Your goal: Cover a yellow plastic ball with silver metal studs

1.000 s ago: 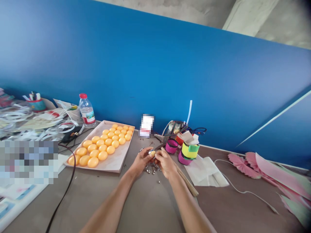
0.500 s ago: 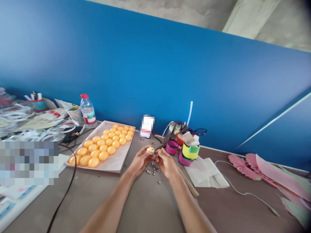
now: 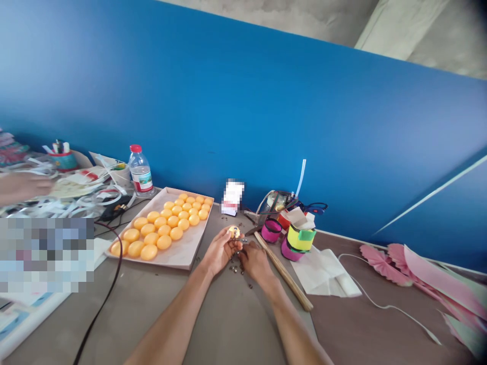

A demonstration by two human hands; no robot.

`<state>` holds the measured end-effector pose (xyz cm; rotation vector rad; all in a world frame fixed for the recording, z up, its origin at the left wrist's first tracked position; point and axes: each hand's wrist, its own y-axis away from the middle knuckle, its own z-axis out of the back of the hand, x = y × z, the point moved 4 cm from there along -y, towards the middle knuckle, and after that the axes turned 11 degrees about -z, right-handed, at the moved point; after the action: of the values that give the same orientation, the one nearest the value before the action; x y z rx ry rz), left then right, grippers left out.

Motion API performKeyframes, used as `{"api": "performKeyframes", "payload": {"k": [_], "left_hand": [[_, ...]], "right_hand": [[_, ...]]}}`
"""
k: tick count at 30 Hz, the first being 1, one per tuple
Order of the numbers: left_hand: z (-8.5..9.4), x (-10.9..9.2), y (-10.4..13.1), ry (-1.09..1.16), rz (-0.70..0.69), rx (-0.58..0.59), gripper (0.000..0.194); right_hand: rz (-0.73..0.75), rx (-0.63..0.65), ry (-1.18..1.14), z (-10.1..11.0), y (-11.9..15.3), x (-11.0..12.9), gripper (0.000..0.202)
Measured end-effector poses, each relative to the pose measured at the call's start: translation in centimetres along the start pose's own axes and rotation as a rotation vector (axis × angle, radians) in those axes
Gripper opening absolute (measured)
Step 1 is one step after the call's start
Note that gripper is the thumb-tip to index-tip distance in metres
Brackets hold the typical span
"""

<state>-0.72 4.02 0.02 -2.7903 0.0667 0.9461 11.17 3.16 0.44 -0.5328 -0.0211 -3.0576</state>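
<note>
A small yellow ball sits at the fingertips of the left hand, whose grip is closed around it, held just above the worktop beside the near right corner of the tray. The right hand is just beside the left, lowered over a scatter of small metal studs; its fingers curl down, and whether its grip is pinching a stud cannot be told. The tray carries roughly two dozen yellow balls in four rows. One wooden stick lies on the worktop to the right of the right hand, near three coloured tape rolls. One water bottle stands behind the tray. Half a second ago both hands met at the ball; now the right hand has dropped away to the studs, and another person's hand has come in at the far left edge.
</note>
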Motion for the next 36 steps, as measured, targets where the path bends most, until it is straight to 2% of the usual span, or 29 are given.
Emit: {"api": "performKeyframes", "payload": {"k": [4, 10, 16, 20, 26, 31, 36], "left_hand": [[0.2, 0.0, 0.0, 0.005, 0.009, -0.027, 0.025], [0.4, 0.1, -0.2, 0.031, 0.025, -0.07, 0.022], [0.6, 0.3, -0.2, 0.031, 0.034, -0.076, 0.022], [0.6, 0.4, -0.2, 0.033, 0.036, -0.064, 0.022], [0.3, 0.0, -0.1, 0.008, 0.016, -0.047, 0.026], [0.1, -0.3, 0.1, -0.009, 0.021, -0.058, 0.04], [0.1, -0.3, 0.2, 0.006, 0.015, -0.052, 0.05]], "right_hand": [[0.041, 0.018, 0.017, 0.2, 0.2, 0.6, 0.027], [0.102, 0.067, -0.004, 0.3, 0.5, 0.8, 0.024], [0.116, 0.021, -0.013, -0.1, 0.2, 0.7, 0.02], [0.151, -0.067, -0.072, -0.1, 0.2, 0.7, 0.021], [0.1, -0.184, -0.272, 0.2, -0.2, 0.0, 0.017], [0.034, -0.149, -0.479, 0.2, -0.4, -0.6, 0.015], [0.076, -0.097, -0.637, 0.3, -0.4, -0.2, 0.012]]}}
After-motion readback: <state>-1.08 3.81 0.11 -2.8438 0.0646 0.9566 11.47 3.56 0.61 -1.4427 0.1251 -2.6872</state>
